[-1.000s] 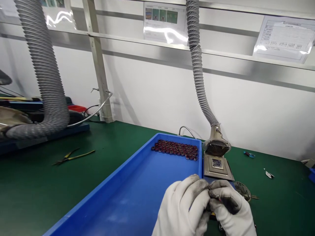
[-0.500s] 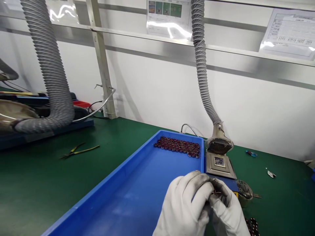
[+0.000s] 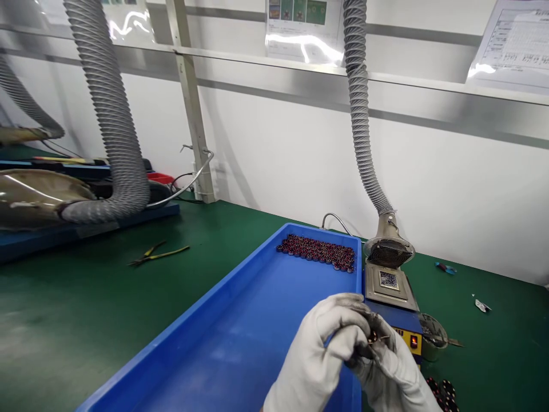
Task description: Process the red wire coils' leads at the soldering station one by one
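Note:
Both of my hands wear white gloves with dark, soiled fingertips, and they meet over the right edge of the blue tray [image 3: 223,280]. Between the fingertips is a small dark coil [image 3: 372,337] with thin copper wire ends, mostly hidden by the gloves. My left hand [image 3: 321,343] curls its fingers and thumb closed at the coil's left side. From the right, my right hand [image 3: 392,357] pinches the same coil. Behind the hands stands a solder pot [image 3: 389,280] with a shiny square bath and a lit orange switch on its yellow front.
Many small dark-red round parts [image 3: 317,252] sit packed at the tray's far end. More dark round parts [image 3: 444,395] lie by my right wrist. A round tin [image 3: 433,337] stands right of the pot. Pliers [image 3: 158,256] lie left. An extraction hose [image 3: 360,114] hangs above the pot.
The view has shifted a little, so the scene sits further right. My left fingers have bent more around the coil, and more of its copper now shows.

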`<move>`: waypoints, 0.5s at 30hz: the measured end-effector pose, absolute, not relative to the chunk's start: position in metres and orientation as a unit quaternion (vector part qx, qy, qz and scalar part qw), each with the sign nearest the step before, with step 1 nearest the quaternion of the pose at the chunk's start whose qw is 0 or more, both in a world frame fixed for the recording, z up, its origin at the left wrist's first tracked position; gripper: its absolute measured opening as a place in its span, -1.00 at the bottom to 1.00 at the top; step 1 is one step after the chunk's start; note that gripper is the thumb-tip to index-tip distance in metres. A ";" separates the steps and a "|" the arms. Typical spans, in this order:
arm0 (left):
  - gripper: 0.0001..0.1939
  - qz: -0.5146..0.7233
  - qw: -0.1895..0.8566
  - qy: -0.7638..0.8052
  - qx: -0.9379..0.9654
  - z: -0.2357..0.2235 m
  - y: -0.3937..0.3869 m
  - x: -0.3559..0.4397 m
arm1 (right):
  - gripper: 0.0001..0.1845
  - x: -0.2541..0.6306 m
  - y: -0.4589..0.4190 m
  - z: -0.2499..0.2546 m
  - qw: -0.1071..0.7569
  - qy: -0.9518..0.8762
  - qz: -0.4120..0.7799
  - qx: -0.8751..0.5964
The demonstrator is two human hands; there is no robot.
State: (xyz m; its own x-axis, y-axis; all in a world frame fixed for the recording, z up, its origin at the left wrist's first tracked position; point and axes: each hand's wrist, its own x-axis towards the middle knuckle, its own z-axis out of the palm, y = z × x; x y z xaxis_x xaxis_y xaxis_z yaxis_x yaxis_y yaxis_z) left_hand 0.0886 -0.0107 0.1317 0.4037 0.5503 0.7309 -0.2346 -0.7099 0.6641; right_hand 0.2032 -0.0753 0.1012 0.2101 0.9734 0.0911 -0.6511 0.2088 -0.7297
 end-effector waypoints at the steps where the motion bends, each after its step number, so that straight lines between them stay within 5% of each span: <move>1: -0.76 0.544 0.399 0.128 0.727 0.131 -0.010 0.087 | -0.71 0.204 -0.076 0.101 0.719 -0.282 0.569 -0.282; 4: -0.79 0.524 0.449 0.139 0.710 0.128 -0.006 0.081 | -0.73 0.208 -0.080 0.101 0.713 -0.280 0.579 -0.280; 7: -0.62 0.481 0.446 0.086 0.750 0.126 -0.005 0.083 | -0.75 0.209 -0.083 0.103 0.710 -0.281 0.582 -0.280; 11: -0.93 0.551 0.436 0.068 0.709 0.123 -0.009 0.095 | -0.72 0.204 -0.081 0.102 0.711 -0.286 0.577 -0.282; 15: -0.92 0.612 0.486 0.080 0.618 0.125 -0.009 0.094 | -0.76 0.199 -0.077 0.101 0.713 -0.284 0.572 -0.288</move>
